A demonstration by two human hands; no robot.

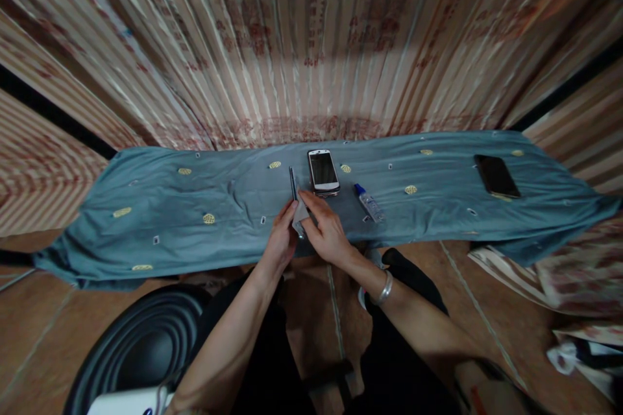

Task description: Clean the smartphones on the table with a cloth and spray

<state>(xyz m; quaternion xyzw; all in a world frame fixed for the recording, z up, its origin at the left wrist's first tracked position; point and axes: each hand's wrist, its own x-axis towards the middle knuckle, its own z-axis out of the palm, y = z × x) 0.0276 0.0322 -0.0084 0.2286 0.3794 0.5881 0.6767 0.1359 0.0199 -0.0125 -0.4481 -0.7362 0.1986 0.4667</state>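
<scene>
Pinching a flat grey cloth [300, 215], left hand [281, 241] and right hand [327, 231] grips closed.

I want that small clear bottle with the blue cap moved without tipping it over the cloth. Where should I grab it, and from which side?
Grip the small bottle across its clear middle, coming from above: it lies flat on the blue cloth, blue cap pointing away, with free cloth along both long sides.

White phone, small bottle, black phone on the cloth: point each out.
white phone [323, 170], head view, middle of its screen
small bottle [370, 203], head view, clear body below the blue cap
black phone [497, 176], head view, centre of its dark face
</scene>
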